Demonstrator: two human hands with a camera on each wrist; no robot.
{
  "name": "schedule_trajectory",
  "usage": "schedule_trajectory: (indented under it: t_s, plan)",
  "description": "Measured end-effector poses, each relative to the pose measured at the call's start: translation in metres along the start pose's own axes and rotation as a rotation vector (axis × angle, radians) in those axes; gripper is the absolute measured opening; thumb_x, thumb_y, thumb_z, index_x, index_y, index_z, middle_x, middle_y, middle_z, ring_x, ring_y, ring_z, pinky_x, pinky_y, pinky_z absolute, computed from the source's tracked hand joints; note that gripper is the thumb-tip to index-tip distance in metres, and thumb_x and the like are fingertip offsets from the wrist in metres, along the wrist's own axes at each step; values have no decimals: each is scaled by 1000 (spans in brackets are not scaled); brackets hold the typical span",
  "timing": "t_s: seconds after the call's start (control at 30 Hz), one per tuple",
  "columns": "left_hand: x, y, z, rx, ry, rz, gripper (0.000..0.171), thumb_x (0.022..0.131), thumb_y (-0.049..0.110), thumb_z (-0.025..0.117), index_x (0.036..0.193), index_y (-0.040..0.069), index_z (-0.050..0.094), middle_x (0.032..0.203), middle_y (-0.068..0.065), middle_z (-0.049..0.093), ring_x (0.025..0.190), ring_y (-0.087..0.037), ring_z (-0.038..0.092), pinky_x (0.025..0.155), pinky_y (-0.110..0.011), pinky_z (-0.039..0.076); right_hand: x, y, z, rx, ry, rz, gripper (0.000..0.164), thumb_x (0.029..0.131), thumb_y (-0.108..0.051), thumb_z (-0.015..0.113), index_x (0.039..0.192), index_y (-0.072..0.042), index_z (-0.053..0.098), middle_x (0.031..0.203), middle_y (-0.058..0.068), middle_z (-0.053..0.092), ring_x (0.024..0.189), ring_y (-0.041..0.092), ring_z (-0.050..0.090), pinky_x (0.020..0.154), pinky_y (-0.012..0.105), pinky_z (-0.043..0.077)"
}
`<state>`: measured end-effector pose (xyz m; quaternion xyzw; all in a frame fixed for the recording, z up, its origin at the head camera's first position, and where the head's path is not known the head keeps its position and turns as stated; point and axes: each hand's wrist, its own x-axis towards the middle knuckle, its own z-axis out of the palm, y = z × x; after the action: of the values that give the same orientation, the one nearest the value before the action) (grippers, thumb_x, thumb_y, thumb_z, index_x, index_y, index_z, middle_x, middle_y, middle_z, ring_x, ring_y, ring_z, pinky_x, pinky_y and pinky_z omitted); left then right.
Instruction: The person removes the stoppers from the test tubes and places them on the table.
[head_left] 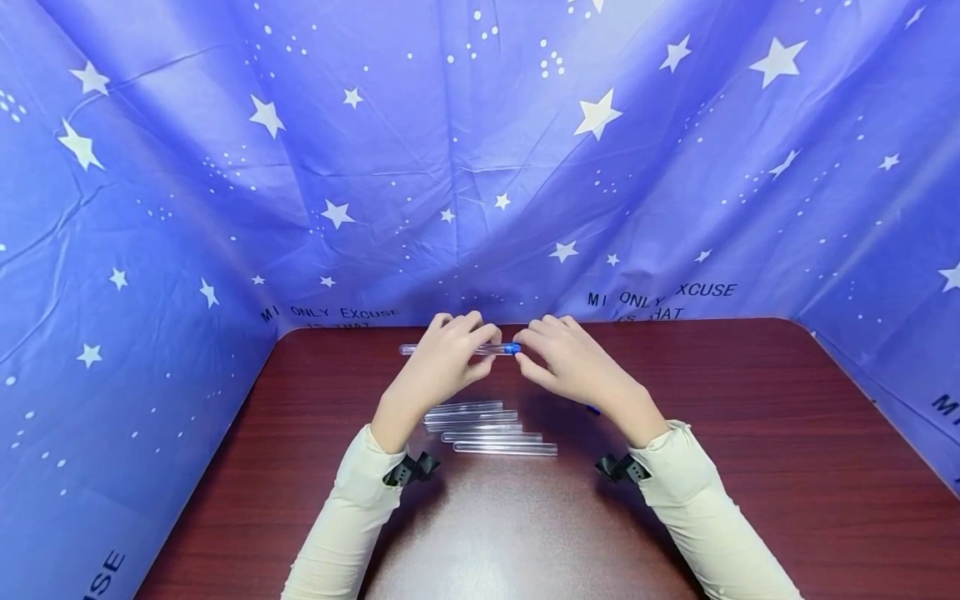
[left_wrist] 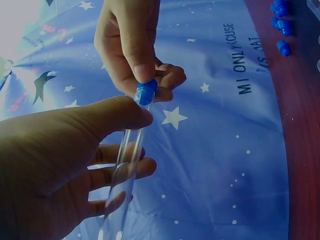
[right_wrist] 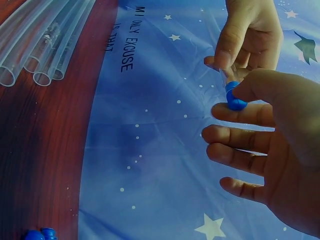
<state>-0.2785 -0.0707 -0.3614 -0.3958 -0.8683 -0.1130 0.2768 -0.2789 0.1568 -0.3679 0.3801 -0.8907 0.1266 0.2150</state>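
A clear test tube point(left_wrist: 120, 185) is held up above the far part of the table, lying roughly level in the head view. My left hand point(head_left: 450, 354) grips it near its mouth between thumb and fingers. At that mouth sits a blue stopper point(left_wrist: 146, 93), partly inside the tube. My right hand point(head_left: 566, 354) pinches the stopper between thumb and index finger, its other fingers apart and holding nothing, as the right wrist view shows. Below the hands, several clear test tubes point(head_left: 491, 437) lie side by side on the table, mouths toward the right.
Several loose blue stoppers point(left_wrist: 281, 25) lie on the dark red wooden table point(head_left: 750, 467), mostly hidden by the right hand in the head view. A blue star-patterned curtain point(head_left: 465, 167) hangs behind the table's far edge and along both sides.
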Motion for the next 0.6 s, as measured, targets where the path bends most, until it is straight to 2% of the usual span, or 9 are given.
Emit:
schedule_trajectory:
  t_s: [0.3,0.6]
  plan:
    - [0,0,1,17,1,-3,14,89,15,73,102,17,69,91,2,60,87,-20,57,89,-42,48,0,0,0,-47,-12,13,24,98,-25,57,109,-8,71,93,4,66,88,25,59,82,43,46]
    - [0,1,1,36,-22,-4,13,93,17,71,105,18,67,94,2,61,90,-21,56,90,-42,48,-1,0,1,-85,7,0,22,97,-22,58,107,-7,71,93,5,66,87,27,59,80,43,46]
